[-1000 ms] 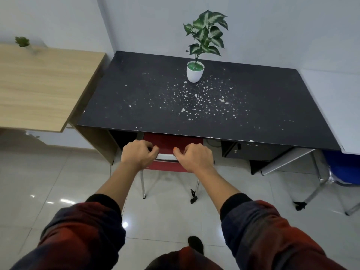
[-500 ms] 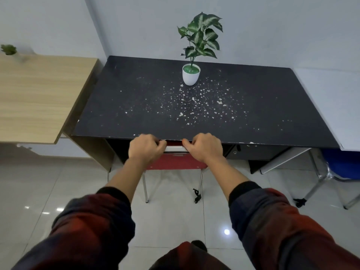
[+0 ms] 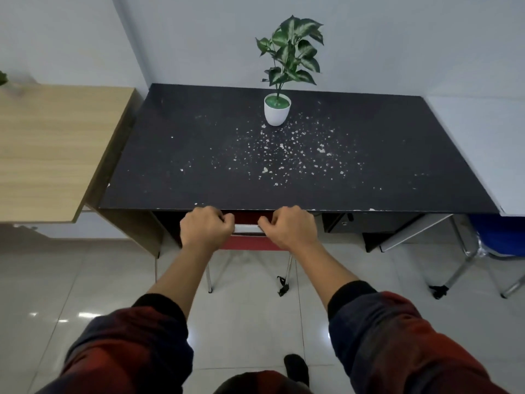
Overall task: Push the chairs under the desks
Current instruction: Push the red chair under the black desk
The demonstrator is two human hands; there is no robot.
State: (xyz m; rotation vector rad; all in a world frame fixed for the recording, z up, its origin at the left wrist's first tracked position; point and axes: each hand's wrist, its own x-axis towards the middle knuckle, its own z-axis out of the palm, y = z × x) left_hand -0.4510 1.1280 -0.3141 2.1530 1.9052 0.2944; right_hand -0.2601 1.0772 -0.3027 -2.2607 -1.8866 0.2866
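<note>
While most of it sits hidden beneath the black counter (image 3: 284,166), the red chair (image 3: 250,242) shows only its backrest at the centre of the frame, just below the counter's front edge, with a pale strip across the top of the backrest between the two hands and thin metal legs (image 3: 287,277) reaching down to the tiled floor (image 3: 250,322). The left hand (image 3: 206,227) and the right hand (image 3: 291,227) each grip the top of the backrest, fingers (image 3: 224,218) curled over it, knuckles almost level with the counter's edge. No writing or brand can be read on the chair.

White flecks are scattered over the black top, and a potted plant (image 3: 277,109) in a white pot stands near its far edge, upper centre. A wooden counter (image 3: 56,149) adjoins at the left of the frame. At the right, a white counter (image 3: 483,143) adjoins the black one, and a blue chair (image 3: 500,237) on metal legs sits partly under it. Dark red sleeves (image 3: 133,345) fill the lower corners.
</note>
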